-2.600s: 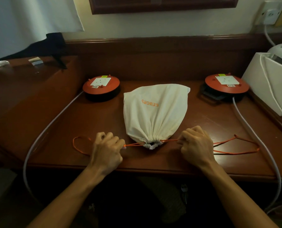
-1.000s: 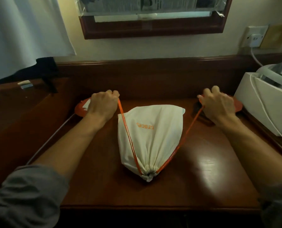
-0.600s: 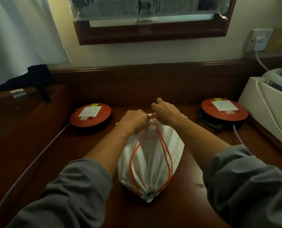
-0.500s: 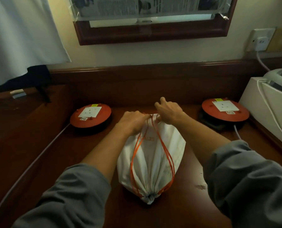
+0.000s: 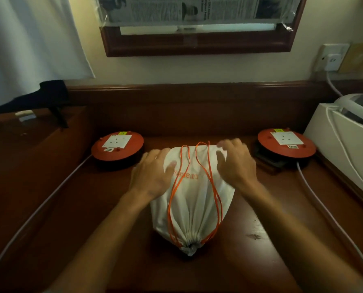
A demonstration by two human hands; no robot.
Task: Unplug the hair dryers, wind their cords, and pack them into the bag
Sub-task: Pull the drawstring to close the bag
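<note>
A cream drawstring bag (image 5: pixel 193 210) lies full on the dark wooden desk (image 5: pixel 282 240), its cinched mouth toward me. Two loops of orange drawstring (image 5: pixel 214 191) are laid over its top, reaching the far edge. My left hand (image 5: pixel 153 176) rests on the bag's left shoulder with spread fingers. My right hand (image 5: pixel 235 163) hovers over or touches the bag's right far corner, fingers loosely bent and blurred. Neither hand holds the cord. The hair dryers are not in view.
Two red round socket reels sit at the back, left reel (image 5: pixel 117 146) and right reel (image 5: pixel 286 144), each trailing a pale cable (image 5: pixel 316 193) toward me. A white box (image 5: pixel 343 151) with cords stands at the right. A wall socket (image 5: pixel 332 58) is above it.
Both hands pulled the drawstrings tight, carried them to the far end of the bag and laid them over it. They have let go of the cord and moved apart onto the bag.
</note>
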